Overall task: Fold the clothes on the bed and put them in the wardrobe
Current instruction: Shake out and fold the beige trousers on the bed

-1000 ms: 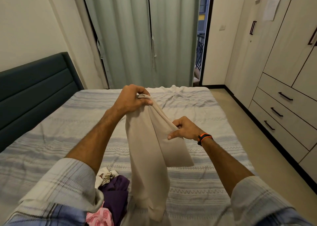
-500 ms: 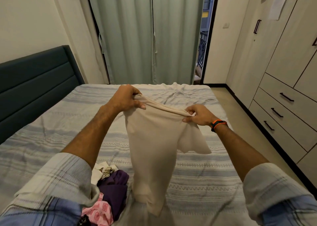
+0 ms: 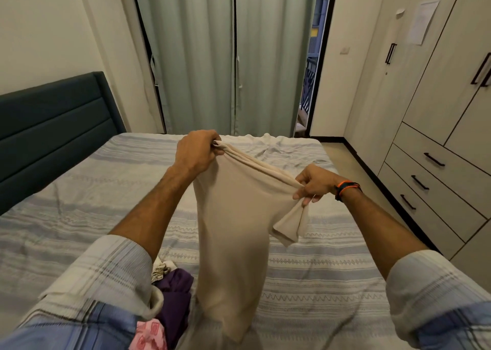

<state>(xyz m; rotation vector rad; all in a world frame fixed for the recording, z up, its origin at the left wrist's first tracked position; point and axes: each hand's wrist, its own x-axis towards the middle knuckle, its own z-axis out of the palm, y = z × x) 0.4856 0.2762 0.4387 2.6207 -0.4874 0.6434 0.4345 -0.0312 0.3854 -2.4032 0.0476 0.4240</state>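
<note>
Head cam, person stands at near edge of bed (image 3: 79,217), striped blue/white sheet.

L hand (image 3: 198,151): fingers curled tight round one top corner of beige T-shirt (image 3: 233,230), held up above mattress, centre of view. R hand (image 3: 314,183): thumb + fingers pinch the other top corner, lower and to the right of L; orange/black wristband (image 3: 346,187) on that wrist. Top edge of shirt stretched taut between the two hands, slanting down to the right. Body of shirt hangs straight down toward near edge; one short sleeve dangles just below R hand. Cannot tell if the hem touches the sheet.

Near left, beside L sleeve, a small heap on the bed: purple garment (image 3: 174,302), pink garment (image 3: 150,336) nearest, a white patterned piece (image 3: 162,268) at heap's far side.

Wardrobe (image 3: 438,110) along right wall, doors + drawers closed, black handles, paper sheet (image 3: 422,21) stuck on a door. Dark teal headboard (image 3: 53,126) at left. Grey-green curtains (image 3: 225,57) at far end.
</note>
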